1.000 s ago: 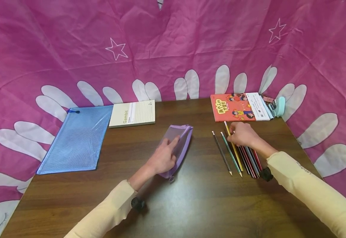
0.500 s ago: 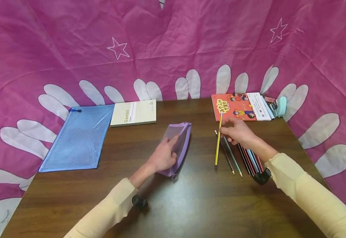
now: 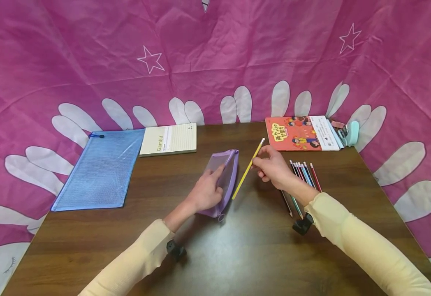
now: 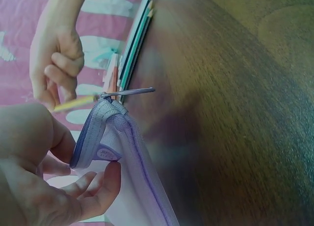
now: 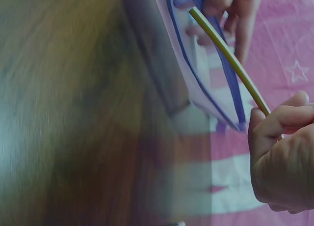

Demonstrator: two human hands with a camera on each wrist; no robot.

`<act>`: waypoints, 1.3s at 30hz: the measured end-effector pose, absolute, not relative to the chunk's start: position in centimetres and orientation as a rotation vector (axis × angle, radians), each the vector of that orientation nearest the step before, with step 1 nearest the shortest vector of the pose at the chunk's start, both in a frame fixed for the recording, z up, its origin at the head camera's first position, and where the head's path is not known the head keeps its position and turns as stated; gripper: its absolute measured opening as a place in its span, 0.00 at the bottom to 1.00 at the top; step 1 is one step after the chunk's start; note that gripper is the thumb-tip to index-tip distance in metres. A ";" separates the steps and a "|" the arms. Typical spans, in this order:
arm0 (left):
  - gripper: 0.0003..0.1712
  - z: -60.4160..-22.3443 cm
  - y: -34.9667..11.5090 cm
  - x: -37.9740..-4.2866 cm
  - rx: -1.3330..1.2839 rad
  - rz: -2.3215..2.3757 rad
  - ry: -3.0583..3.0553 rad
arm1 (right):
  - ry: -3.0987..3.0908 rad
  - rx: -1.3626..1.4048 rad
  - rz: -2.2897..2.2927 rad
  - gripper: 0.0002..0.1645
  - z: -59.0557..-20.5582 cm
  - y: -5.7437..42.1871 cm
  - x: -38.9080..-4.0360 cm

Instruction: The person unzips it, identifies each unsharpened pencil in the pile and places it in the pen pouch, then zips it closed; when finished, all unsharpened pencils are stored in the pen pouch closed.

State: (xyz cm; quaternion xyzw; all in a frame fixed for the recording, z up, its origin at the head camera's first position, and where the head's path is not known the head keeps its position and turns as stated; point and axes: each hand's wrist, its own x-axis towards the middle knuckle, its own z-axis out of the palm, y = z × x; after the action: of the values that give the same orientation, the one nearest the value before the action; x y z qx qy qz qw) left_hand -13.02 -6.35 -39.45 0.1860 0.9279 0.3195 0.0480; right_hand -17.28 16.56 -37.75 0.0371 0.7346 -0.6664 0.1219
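Observation:
My left hand point(image 3: 205, 192) grips the side of a purple mesh zipper pouch point(image 3: 215, 161) above the middle of the table. The pouch's mouth gapes, as the right wrist view shows. In the left wrist view, the thumb and fingers point(image 4: 105, 194) hold the pouch near its zipper end. My right hand point(image 3: 274, 167) pinches a yellow pencil point(image 3: 246, 172), its eraser end up and its lower end slanting toward the pouch opening. In the right wrist view, the pencil point(image 5: 230, 61) lies across the line of sight to the pouch, so contact cannot be told.
Several pencils point(image 3: 314, 176) lie on the table point(image 3: 237, 255), partly hidden under the right forearm. A red book point(image 3: 291, 133) and a light-blue item point(image 3: 352, 133) are at the back right. A cream notebook point(image 3: 169, 139) and a blue mesh zip bag point(image 3: 100, 172) lie at left.
My right hand has picked the yellow pencil from beside the other pencils and carried it left to the pouch, tilting it on the way. The left hand keeps hold of the pouch, nearly still.

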 end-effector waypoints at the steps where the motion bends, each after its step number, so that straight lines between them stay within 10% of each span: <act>1: 0.45 -39.4 -6.3 -13.0 0.565 0.980 2.828 | 2.134 0.108 -1.953 0.13 -37.9 16.1 -17.2; 39: 0.43 -38.5 -6.2 -13.2 0.586 1.133 2.865 | 2.325 -0.036 -1.677 0.15 -37.4 10.7 -16.4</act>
State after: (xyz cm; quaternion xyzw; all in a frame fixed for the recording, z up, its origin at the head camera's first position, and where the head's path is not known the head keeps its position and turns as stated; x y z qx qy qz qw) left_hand -13.16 -6.23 -38.51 0.1868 0.9135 0.3614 0.0028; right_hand -16.37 10.68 -37.45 -0.0125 0.8034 -0.5795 0.1366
